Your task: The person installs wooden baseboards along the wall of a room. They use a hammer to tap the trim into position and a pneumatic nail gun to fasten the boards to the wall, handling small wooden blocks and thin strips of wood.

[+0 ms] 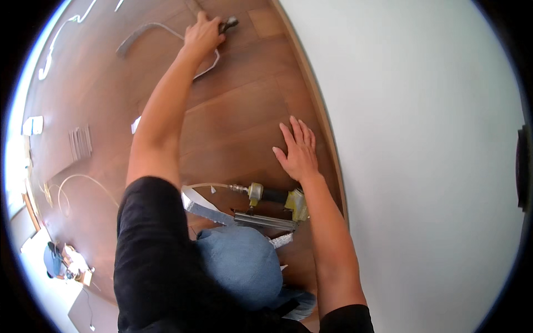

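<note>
Hammer-like tool [229, 24] appears grasped by the left hand [203, 34], with the right hand [301, 155] spread over the floor [236, 114], and a secure hold is seemingly required.

Floor [239, 114], brown, in wood-look boards, bearing:
- Curled grey strip [130, 41], left of the left hand [203, 34].
- Air nailer [275, 196], yellow and black, on its side, bodyward of the right hand [300, 152]; pale hose [214, 184] attached.
- Grey-white strip [208, 211], beside the nailer.
- Row of thin grey pieces [80, 142], well left of both hands.
</note>
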{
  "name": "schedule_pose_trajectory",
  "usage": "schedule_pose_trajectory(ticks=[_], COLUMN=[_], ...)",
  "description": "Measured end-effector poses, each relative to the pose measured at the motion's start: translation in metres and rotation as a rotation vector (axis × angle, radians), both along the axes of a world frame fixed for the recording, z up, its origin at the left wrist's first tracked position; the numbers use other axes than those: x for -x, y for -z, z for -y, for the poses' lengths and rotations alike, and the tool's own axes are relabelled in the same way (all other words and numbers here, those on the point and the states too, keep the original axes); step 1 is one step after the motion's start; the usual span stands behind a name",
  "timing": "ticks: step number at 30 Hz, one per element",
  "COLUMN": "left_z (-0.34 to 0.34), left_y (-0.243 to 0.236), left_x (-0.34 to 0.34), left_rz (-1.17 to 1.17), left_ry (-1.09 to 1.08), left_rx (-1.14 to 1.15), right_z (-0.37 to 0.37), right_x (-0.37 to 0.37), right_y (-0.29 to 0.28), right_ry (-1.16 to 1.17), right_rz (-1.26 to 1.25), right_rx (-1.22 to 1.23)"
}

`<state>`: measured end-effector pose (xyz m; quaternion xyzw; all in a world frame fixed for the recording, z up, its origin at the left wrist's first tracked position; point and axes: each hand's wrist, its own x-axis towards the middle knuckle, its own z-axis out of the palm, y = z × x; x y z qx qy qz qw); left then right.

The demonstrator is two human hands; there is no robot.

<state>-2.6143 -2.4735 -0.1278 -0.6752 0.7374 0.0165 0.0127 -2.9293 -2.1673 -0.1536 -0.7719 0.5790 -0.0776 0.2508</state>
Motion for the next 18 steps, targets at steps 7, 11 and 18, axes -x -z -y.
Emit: schedule_pose_trajectory(ticks=[7,11,18], left_z=[-0.247,-0.344,-0.375], left_y=[-0.136,-0.246,-0.203], left_x=[0.027,0.059,0.141], left_rz=[-0.378,-0.665,-1.323], left_ry=[0.348,0.681,0.427], left_rx=[0.172,-0.219,-0.934], right_z=[-0.050,-0.094,-0.304], right_x=[0.006,-0.041,0.007], right_y=[-0.076,-0.159,-0.200], right_ry=[0.290,0.153,0.618], right_rz=[0.409,0.565,0.549], right_rx=[-0.013,0.372,-0.038])
